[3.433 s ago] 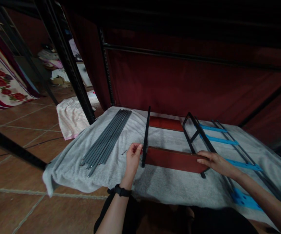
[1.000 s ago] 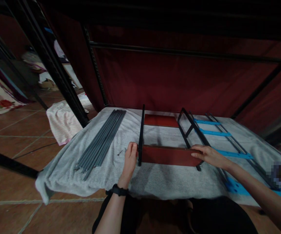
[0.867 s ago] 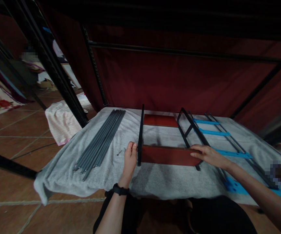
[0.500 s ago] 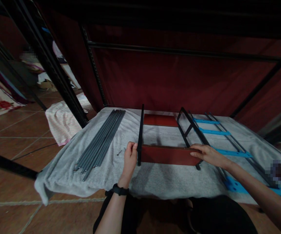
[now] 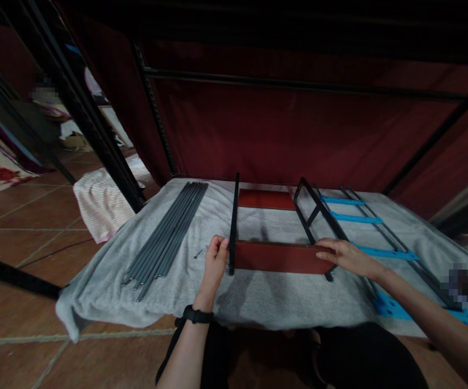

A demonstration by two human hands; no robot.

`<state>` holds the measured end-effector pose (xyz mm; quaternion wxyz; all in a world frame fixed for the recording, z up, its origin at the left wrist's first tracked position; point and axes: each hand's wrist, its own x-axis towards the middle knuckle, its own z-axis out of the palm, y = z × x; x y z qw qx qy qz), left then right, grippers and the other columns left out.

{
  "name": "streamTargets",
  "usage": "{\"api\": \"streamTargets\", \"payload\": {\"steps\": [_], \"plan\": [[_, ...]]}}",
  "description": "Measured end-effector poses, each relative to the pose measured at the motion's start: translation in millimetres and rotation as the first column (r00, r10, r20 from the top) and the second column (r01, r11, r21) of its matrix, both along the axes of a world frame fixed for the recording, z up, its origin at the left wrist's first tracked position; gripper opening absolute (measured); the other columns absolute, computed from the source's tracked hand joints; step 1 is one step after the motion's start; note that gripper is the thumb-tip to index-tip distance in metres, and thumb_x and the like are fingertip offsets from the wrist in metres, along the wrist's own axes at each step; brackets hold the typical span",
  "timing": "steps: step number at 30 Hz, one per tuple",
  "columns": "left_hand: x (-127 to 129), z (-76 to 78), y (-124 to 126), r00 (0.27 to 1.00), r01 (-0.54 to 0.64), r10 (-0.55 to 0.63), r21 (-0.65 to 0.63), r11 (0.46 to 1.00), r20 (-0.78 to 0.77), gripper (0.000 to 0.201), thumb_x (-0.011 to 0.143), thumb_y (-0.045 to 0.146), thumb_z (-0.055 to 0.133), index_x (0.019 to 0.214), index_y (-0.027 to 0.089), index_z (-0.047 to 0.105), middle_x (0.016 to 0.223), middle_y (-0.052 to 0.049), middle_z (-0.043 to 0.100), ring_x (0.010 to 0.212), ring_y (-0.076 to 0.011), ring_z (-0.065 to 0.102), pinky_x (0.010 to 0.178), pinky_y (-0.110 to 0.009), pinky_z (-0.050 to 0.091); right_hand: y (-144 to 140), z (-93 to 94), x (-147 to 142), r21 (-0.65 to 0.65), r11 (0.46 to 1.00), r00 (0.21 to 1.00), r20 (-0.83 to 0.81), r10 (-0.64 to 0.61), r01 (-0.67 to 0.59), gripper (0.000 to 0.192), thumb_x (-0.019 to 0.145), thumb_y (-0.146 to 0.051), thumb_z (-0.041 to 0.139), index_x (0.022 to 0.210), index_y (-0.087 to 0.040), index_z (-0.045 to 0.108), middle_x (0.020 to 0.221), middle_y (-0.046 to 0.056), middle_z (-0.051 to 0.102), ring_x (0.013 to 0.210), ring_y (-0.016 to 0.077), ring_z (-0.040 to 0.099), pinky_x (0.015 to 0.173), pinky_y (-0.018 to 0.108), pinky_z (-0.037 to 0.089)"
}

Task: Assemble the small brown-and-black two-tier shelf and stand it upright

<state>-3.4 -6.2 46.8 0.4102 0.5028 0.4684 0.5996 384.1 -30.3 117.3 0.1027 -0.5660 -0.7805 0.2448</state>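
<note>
A reddish-brown board (image 5: pixel 278 257) stands on edge at the front, between a black metal side frame (image 5: pixel 234 216) on the left and a triangular black side frame (image 5: pixel 312 213) on the right. A second reddish-brown board (image 5: pixel 266 199) spans them at the back. My left hand (image 5: pixel 215 259) is pinched at the front of the left side frame, level with the board's end; what is between the fingertips is too small to make out. My right hand (image 5: pixel 345 255) grips the front board's right end, fingers over its top edge. Small screws (image 5: pixel 199 253) lie left of my left hand.
Grey metal tubes (image 5: pixel 169 237) lie bundled on the grey cloth (image 5: pixel 274 300) at left. Blue bars with dark rods (image 5: pixel 388 253) lie at right. Black metal posts (image 5: pixel 82 108) and a maroon curtain (image 5: pixel 299 140) surround the surface. A striped cloth (image 5: pixel 102 200) hangs at left.
Both hands keep their places on the frame and board. The whole view has shifted very slightly; otherwise nothing visibly moved.
</note>
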Motion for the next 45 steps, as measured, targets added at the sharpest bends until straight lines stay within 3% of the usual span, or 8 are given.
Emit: {"api": "streamTargets", "payload": {"steps": [5,10,18,23,29,35,41,45], "plan": [[-0.4,5.1,-4.0,0.998,0.005,-0.003,0.041,0.999,-0.065,0.022,0.093,0.043,0.052,0.088,0.022,0.054,0.073,0.003,0.051,0.067,-0.0137,0.049,0.066,-0.026,0.041,0.5,-0.5,0.6,-0.014,1.000,1.000,0.001,0.017,-0.017,0.041,0.092,-0.060,0.048,0.106,-0.027,0.067,0.100,0.003,0.071,0.092,0.0243,0.066,0.084,0.036,0.051],[3.0,2.7,-2.4,0.997,-0.031,0.030,-0.010,0.999,-0.077,0.032,0.094,0.047,0.050,0.074,0.023,0.045,0.063,0.005,0.040,0.059,-0.0135,0.041,0.059,-0.027,0.035,0.6,-1.6,1.0,0.001,1.000,1.000,0.026,0.015,-0.015,0.040,0.093,-0.060,0.049,0.107,-0.027,0.066,0.102,0.002,0.071,0.095,0.0247,0.066,0.086,0.037,0.050],[-0.8,4.5,-1.8,0.999,0.031,-0.031,0.020,0.999,-0.018,0.027,0.090,0.049,0.055,0.085,0.023,0.054,0.074,0.003,0.050,0.069,-0.0145,0.048,0.066,-0.026,0.040,0.0,-0.4,0.6,0.011,1.000,1.000,0.015,0.020,-0.020,0.038,0.093,-0.057,0.050,0.107,-0.027,0.067,0.102,0.002,0.071,0.094,0.0240,0.066,0.084,0.035,0.050],[2.1,-1.2,0.7,1.000,0.002,-0.003,-0.012,1.000,-0.009,0.034,0.092,0.050,0.053,0.074,0.022,0.046,0.064,0.006,0.038,0.058,-0.0120,0.037,0.057,-0.024,0.033,-0.1,0.4,0.3,0.018,1.000,1.000,0.014,0.019,-0.019,0.040,0.092,-0.059,0.049,0.106,-0.027,0.067,0.102,0.003,0.071,0.094,0.0244,0.066,0.086,0.037,0.050],[-2.0,4.5,-0.4,0.998,0.053,-0.053,0.054,0.997,-0.016,0.026,0.090,0.048,0.057,0.085,0.023,0.055,0.075,0.002,0.050,0.070,-0.0151,0.048,0.067,-0.026,0.041,0.0,-0.2,0.6,0.013,1.000,1.000,0.006,0.003,-0.003,0.040,0.090,-0.060,0.050,0.106,-0.028,0.068,0.102,0.003,0.072,0.095,0.0256,0.066,0.088,0.039,0.051],[1.4,-0.5,1.1,0.999,-0.012,0.011,-0.019,1.000,-0.039,0.038,0.092,0.055,0.052,0.072,0.024,0.045,0.065,0.004,0.037,0.060,-0.0141,0.038,0.059,-0.027,0.034,-0.5,0.4,-0.5,0.039,0.999,1.000,-0.011,-0.002,0.003,0.040,0.088,-0.060,0.052,0.106,-0.029,0.070,0.101,0.003,0.073,0.094,0.0269,0.067,0.088,0.040,0.052],[-2.1,1.8,0.8,0.998,0.046,-0.042,0.081,0.996,-0.052,0.024,0.090,0.047,0.057,0.085,0.023,0.056,0.075,0.002,0.050,0.071,-0.0153,0.048,0.068,-0.027,0.040,-0.9,1.2,-0.2,0.035,0.999,1.000,-0.003,0.001,-0.001,0.039,0.090,-0.059,0.052,0.106,-0.029,0.070,0.102,0.003,0.073,0.094,0.0261,0.067,0.087,0.038,0.052],[-0.7,2.8,-0.8,0.999,0.013,-0.011,0.040,0.999,-0.053,0.029,0.094,0.047,0.052,0.078,0.023,0.052,0.070,0.003,0.047,0.066,-0.0147,0.045,0.064,-0.027,0.038,-0.3,1.6,-0.6,0.021,1.000,1.000,0.010,0.020,-0.020,0.039,0.091,-0.059,0.050,0.106,-0.027,0.068,0.104,0.003,0.072,0.095,0.0252,0.066,0.087,0.038,0.050]]}}
